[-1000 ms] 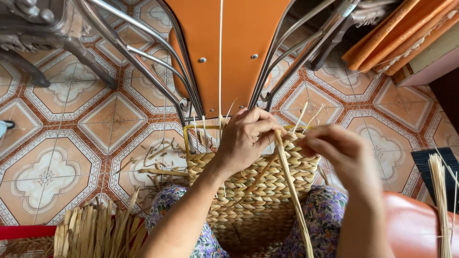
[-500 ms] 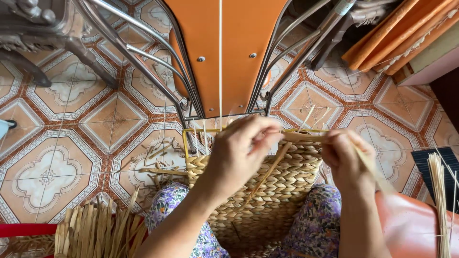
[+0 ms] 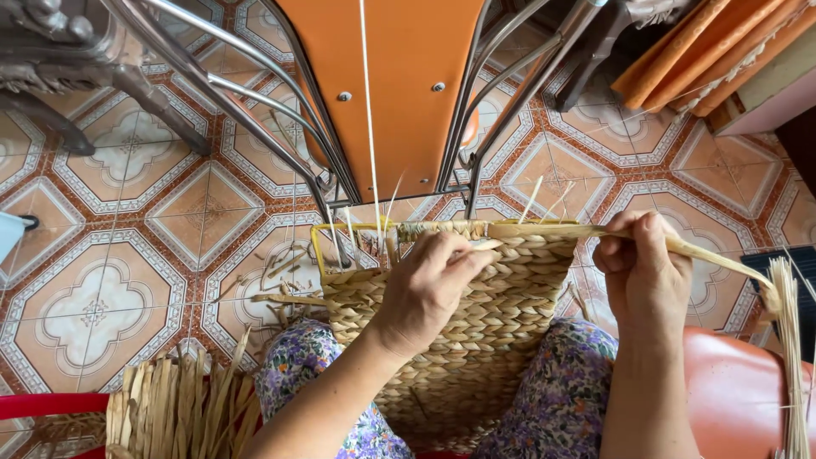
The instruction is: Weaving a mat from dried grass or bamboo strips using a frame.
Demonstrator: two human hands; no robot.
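Basket [image 3: 476, 340]: woven of pale plaited straw, resting on the lap between floral-clad knees, top rim against a yellow wire frame [image 3: 316, 255].
Left hand [image 3: 425, 285]: closed on the upper rim of the basket, fingertips pinching the weave near the middle.
Right hand [image 3: 646, 276]: fist closed around a flat straw strand [image 3: 552, 230], pulled taut and level along the rim, loose end trailing off to the right.
Straw bundle [image 3: 170, 416]: dry strips at lower left, well apart from both hands.
Floor [image 3: 127, 212]: patterned tiles, with an orange chair [image 3: 399, 76] just beyond the basket.
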